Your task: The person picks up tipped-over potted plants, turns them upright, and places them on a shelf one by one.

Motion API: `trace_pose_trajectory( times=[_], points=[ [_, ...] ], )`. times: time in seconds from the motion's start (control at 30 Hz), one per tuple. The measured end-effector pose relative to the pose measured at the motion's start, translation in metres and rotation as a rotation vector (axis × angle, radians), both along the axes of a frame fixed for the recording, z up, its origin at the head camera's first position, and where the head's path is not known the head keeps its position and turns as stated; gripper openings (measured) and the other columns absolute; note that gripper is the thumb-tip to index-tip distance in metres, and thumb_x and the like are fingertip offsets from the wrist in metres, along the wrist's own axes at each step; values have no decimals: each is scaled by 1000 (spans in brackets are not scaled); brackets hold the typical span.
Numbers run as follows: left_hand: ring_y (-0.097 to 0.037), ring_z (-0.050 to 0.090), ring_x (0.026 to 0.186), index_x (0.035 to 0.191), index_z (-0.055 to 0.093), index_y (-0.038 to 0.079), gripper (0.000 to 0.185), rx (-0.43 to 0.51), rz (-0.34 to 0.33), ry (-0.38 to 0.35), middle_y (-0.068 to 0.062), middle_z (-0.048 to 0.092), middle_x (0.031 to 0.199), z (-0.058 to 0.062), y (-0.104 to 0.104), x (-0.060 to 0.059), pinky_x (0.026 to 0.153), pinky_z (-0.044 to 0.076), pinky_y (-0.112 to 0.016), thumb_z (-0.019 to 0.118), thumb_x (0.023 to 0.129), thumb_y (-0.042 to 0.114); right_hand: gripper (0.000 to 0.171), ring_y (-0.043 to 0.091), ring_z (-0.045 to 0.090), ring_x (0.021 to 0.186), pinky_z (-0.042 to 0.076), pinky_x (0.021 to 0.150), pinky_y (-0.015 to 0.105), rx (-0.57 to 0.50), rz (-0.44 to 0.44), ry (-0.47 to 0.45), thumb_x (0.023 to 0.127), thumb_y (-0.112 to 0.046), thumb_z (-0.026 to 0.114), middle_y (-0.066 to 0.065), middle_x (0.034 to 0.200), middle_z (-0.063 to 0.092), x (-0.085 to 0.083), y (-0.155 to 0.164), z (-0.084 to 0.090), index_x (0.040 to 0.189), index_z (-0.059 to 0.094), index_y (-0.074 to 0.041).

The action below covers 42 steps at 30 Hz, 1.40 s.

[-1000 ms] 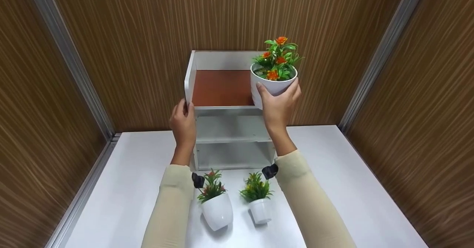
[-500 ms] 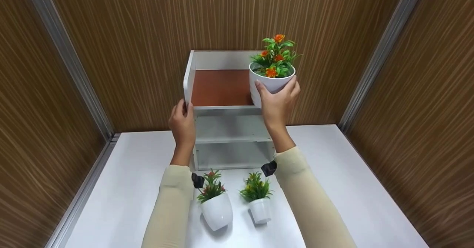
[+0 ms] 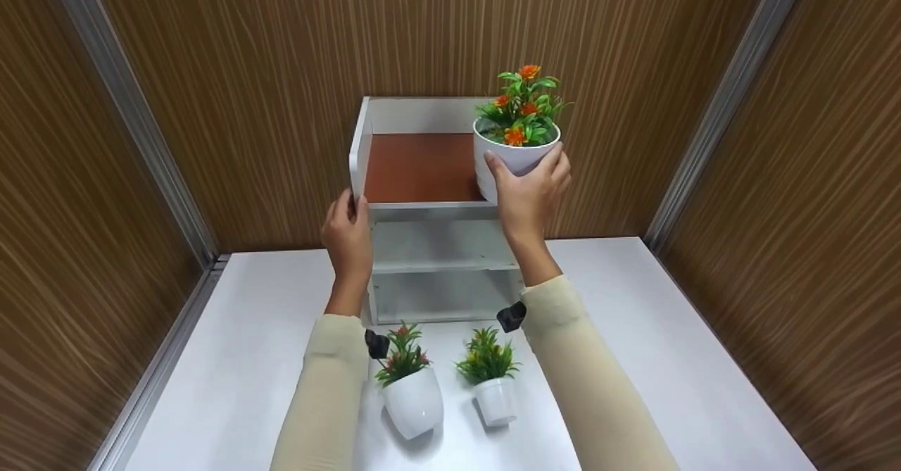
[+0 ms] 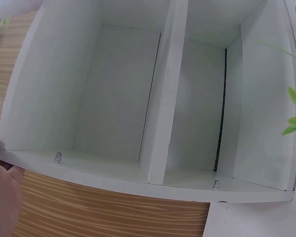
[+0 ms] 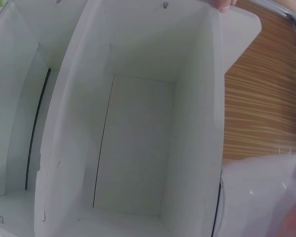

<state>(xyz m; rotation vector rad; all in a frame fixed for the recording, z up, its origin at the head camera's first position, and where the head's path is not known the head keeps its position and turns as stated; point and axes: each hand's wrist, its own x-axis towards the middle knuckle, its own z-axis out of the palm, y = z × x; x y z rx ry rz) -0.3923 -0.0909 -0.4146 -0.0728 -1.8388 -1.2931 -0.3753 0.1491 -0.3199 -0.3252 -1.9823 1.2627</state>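
Upper centre: right hand [image 3: 529, 193] grips the orange-flowered white pot [image 3: 516, 155] at the shelf unit's [image 3: 429, 246] top right; left hand [image 3: 347, 235] clasps the unit's left edge.

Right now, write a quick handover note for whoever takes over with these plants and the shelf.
Right hand holds the orange-flowered pot at the right end of the shelf top; whether it rests there cannot be told.
Left hand grips the shelf's left side.
Two small plants, the bigger pot and the smaller pot, stand on the table in front.
Done: orange pot raised to the top.
Left: set it down, then the other two.
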Motion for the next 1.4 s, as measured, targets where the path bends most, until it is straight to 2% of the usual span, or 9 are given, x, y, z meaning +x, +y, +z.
trace_pose_trajectory(
  times=[0.2,0.43,0.73,0.97,1.1,1.4],
  points=[
    [-25,66,118,132,62,0,36,2,-15,-10,-17,67,124,1,-1,0,98,56,-35,59,103,20,119,28,25,144,30,120,45,-14,9,-13,74,-61,82,12,159,26,-2,0,1,160,20,-8],
    [-26,67,116,132,63,0,36,6,-13,-13,-17,68,122,1,0,0,96,57,-37,60,103,21,123,27,21,147,24,123,44,-54,60,23,73,-62,83,12,162,20,-1,5,-3,161,16,-8],
    [-25,66,117,133,62,1,36,7,-13,-24,-16,67,124,1,-3,1,97,56,-36,60,103,21,120,25,22,147,26,123,45,-52,89,44,75,-65,79,11,162,19,7,6,-7,161,16,-9],
    [-24,67,114,131,64,0,35,-5,-16,-20,-17,68,121,2,2,-1,95,57,-35,59,103,21,118,25,16,150,22,125,44,-51,108,84,77,-62,79,11,162,16,25,20,-14,162,15,-10],
    [-24,67,113,130,64,0,35,-5,-10,-26,-17,68,120,2,3,-2,95,57,-35,60,103,21,115,26,17,151,21,125,48,-18,100,78,79,-63,77,12,163,17,40,27,-21,162,16,-11],
    [-24,67,114,130,64,0,34,8,-18,-12,-17,68,121,0,0,-3,95,57,-34,60,103,20,108,30,19,151,22,123,55,-5,162,71,83,-56,78,14,160,20,73,31,-50,161,18,-12]
  ],
)
